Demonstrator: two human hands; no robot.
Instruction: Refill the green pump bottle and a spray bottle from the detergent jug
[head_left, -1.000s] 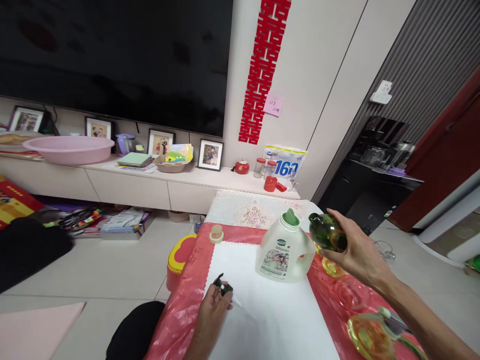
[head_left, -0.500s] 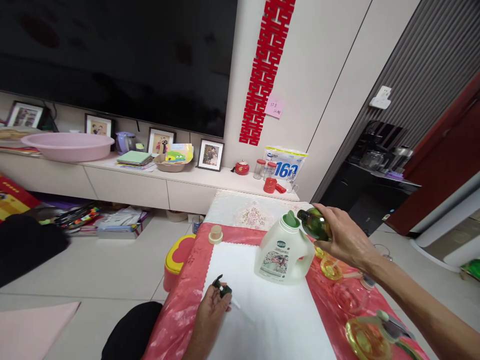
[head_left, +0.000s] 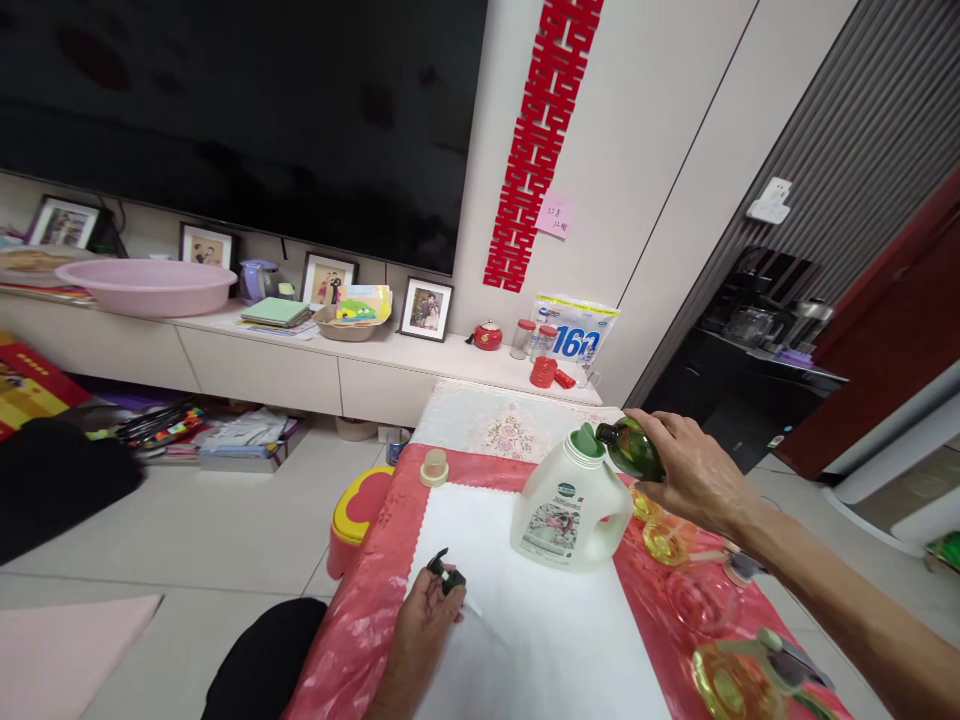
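Observation:
My right hand [head_left: 694, 465] grips a dark green bottle [head_left: 636, 450], tipped on its side with its mouth against the green spout [head_left: 586, 440] of a pale green detergent jug [head_left: 559, 520]. The jug stands upright and uncapped on a white sheet [head_left: 480, 535]. Whether liquid flows between them I cannot tell. Low over the sheet, my left hand [head_left: 427, 615] pinches a black pump head [head_left: 448, 577], its thin clear tube pointing down to the right. The jug's cap [head_left: 434, 467] sits on the red tablecloth [head_left: 360, 600], beyond my left hand.
Several yellow and pink clear bottles [head_left: 701, 600] line the table's right side beneath my right forearm. A yellow and red stool [head_left: 360, 510] stands left of the table. Behind is a TV cabinet [head_left: 262, 365] with a pink basin [head_left: 150, 288], photo frames and jars.
The bottle's mouth has come slightly closer to the jug's spout, now meeting it. My left hand keeps the pump head nearly still. The whole view has shifted slightly.

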